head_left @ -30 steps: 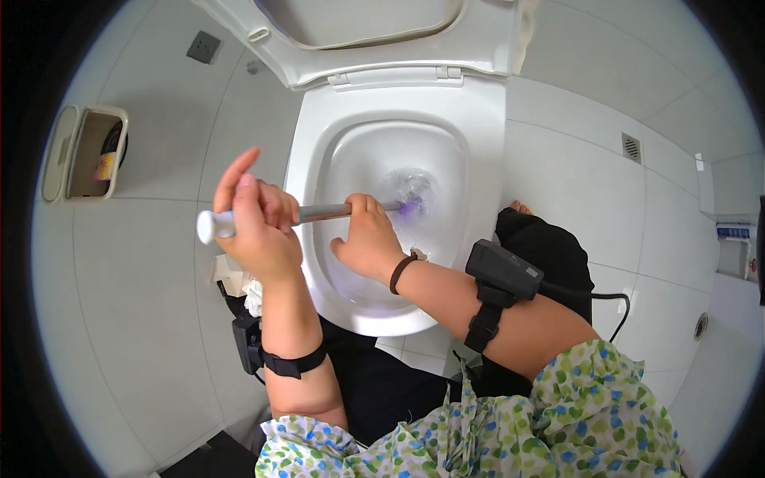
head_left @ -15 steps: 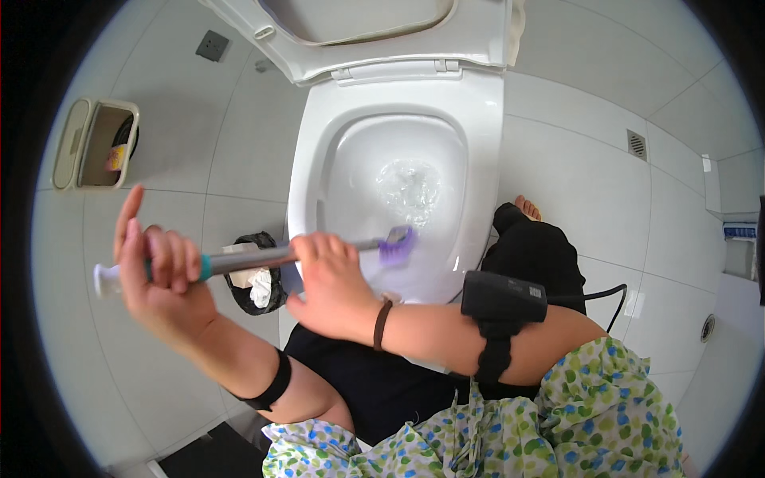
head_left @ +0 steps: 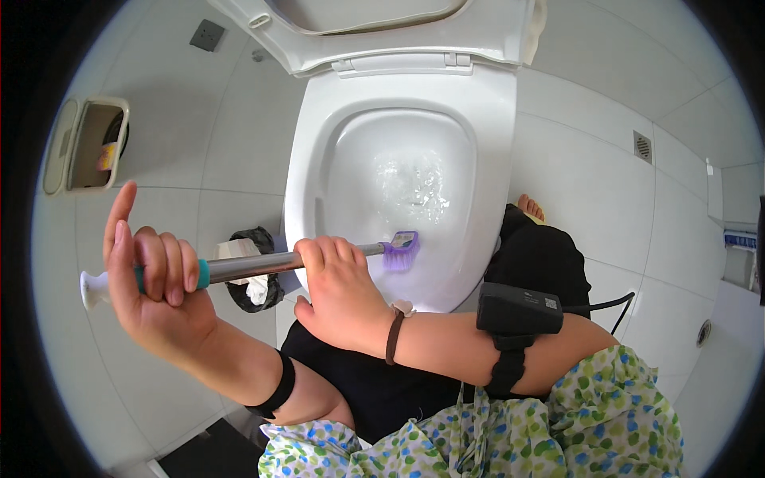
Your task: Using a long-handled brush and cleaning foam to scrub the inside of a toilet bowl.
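Both my hands hold a long toilet brush with a metal handle, lying crosswise over the near side of the white toilet. My left hand wraps the teal and white end grip, its index finger stretched out away from it. Farther along the handle, my right hand closes round the metal tube from above. The purple bristle head is inside the bowl against its near inner wall. Water with bright ripples shows in the bowl behind the brush head.
The toilet seat and lid stand raised. A small bin with a black bag and white tissue stands left of the toilet. A beige box hangs on the left wall, its cover open. A floor drain lies at right.
The brush head has shifted slightly within the bowl, and its bristles now point toward me. My left hand has moved a little left with the handle end. Both hands keep their grip.
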`<state>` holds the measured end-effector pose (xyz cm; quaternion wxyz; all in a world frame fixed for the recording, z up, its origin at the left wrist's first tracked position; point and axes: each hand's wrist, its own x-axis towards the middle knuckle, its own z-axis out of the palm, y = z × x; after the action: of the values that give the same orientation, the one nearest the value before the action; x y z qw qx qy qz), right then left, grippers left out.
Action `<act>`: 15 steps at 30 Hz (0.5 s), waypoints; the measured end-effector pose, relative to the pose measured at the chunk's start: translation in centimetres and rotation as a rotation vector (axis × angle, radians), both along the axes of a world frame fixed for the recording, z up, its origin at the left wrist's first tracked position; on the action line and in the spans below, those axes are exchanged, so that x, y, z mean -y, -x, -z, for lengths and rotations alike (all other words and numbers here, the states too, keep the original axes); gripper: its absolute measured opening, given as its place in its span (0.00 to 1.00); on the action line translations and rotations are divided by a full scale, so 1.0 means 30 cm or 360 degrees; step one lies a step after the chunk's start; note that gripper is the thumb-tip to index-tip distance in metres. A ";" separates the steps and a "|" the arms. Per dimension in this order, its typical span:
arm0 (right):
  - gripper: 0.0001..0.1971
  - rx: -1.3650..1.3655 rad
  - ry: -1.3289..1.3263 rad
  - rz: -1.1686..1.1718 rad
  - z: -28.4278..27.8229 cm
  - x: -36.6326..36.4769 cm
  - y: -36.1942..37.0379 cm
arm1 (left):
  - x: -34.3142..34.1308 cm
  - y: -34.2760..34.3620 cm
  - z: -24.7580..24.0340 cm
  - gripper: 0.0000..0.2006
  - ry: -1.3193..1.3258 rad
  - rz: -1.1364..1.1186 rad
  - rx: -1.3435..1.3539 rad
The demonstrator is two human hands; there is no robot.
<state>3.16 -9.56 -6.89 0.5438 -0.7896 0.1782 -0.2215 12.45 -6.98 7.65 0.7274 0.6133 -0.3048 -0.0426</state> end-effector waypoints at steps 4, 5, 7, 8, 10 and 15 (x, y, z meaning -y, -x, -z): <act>0.26 0.0027 0.0016 0.0025 0.007 0.004 0.002 | -0.008 0.003 0.011 0.20 0.0001 0.0035 0.0036; 0.26 0.0033 0.0023 0.0042 0.009 0.005 0.003 | -0.008 0.004 0.015 0.20 0.0000 0.0034 0.0030; 0.26 0.0044 0.0013 0.0035 0.008 0.005 0.003 | -0.015 0.003 0.016 0.20 0.0019 0.0060 0.0039; 0.25 0.0059 0.0008 0.0032 0.008 0.004 0.003 | -0.022 0.002 0.018 0.20 0.0013 0.0055 0.0034; 0.25 0.0061 0.0013 0.0028 0.013 0.002 -0.001 | -0.035 -0.008 0.021 0.20 0.0038 0.0080 0.0019; 0.26 0.0133 0.0068 0.0118 0.020 -0.013 -0.017 | -0.054 -0.017 0.013 0.19 0.0051 0.0078 -0.0001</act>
<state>3.66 -9.16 -7.50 0.5252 -0.7839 0.1798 -0.2780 12.95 -5.36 7.25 0.7360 0.5938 -0.3202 -0.0556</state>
